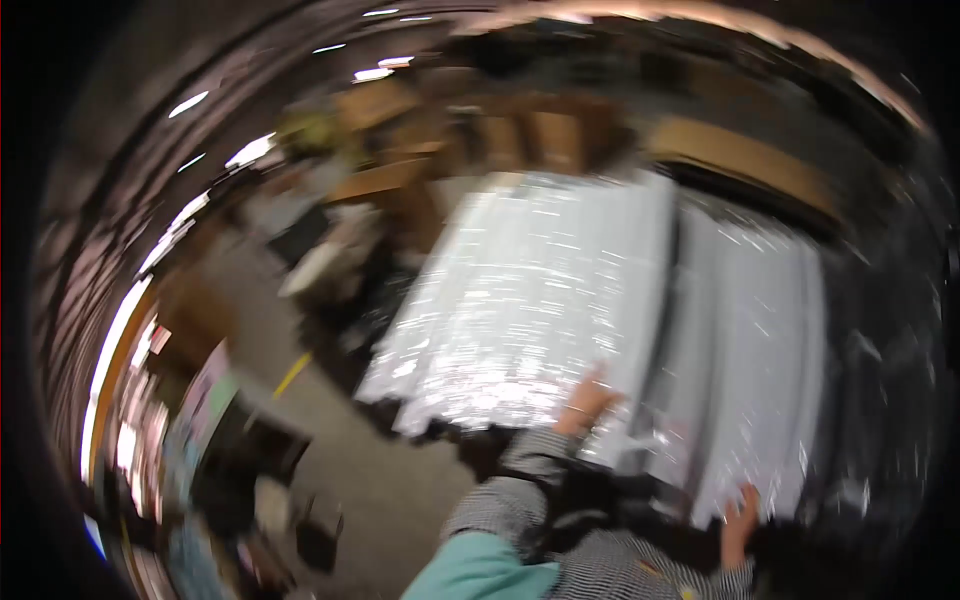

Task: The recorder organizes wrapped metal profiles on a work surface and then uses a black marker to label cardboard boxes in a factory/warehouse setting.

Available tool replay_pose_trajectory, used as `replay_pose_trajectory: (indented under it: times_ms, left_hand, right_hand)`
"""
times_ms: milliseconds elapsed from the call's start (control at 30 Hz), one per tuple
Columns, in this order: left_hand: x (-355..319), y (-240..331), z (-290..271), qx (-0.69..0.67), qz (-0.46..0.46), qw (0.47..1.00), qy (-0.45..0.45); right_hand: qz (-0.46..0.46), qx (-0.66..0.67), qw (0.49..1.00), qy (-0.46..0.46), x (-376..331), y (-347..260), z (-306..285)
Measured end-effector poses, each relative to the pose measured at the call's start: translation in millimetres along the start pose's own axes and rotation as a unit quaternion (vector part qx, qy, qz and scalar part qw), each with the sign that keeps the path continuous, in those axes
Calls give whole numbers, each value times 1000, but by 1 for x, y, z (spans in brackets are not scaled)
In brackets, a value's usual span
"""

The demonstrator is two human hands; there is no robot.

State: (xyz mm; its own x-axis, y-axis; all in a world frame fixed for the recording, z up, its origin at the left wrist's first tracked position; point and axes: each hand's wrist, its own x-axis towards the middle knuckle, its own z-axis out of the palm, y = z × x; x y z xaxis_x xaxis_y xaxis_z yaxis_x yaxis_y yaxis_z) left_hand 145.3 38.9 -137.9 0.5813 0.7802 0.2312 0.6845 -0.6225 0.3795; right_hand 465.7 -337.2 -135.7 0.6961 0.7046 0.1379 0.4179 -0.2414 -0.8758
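Before me lies a wide bundle of long white strips or panels (530, 290) under shiny clear plastic wrap. To its right is a second white wrapped bundle (765, 340), with a dark gap between the two. My left hand (590, 402) rests on the near right part of the wide bundle, its fingers stretched forward. At the near edge of the second bundle, my right hand (740, 520) touches the plastic, fingers apart. Neither hand is wrapped round anything. Motion blur hides the fine detail of the fingers and the wrap.
Several brown cardboard boxes (540, 138) stand beyond the bundles. A long brown carton (740, 160) lies at the far right. Dark plastic-wrapped goods (880, 390) are on the right. On the left the grey floor (370, 500) bears a yellow strip (292, 375), with cluttered items beside it.
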Motion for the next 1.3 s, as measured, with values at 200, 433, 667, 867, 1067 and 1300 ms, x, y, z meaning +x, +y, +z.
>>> replay_pose_trajectory:
  times_ms: [200,433,667,867,1067,1300]
  left_hand:
    - [-98,43,-56,-186,-219,928,238]
    - [-317,32,-75,-36,-461,852,247]
    - [-558,81,-19,-109,-662,716,190]
    - [-650,78,18,-190,-693,670,189]
    - [-694,46,-79,-198,-694,643,257]
    - [-722,0,-118,-178,-714,612,291]
  right_hand:
    - [-262,-21,956,-133,36,-174,41]
    - [-396,100,883,-231,2,-302,90]
    - [-400,182,731,-523,-110,-371,150]
    - [-358,137,606,-697,-219,-403,237]
    - [-460,136,502,-720,-317,-451,335]
    - [-452,-175,80,-871,-427,-283,510]
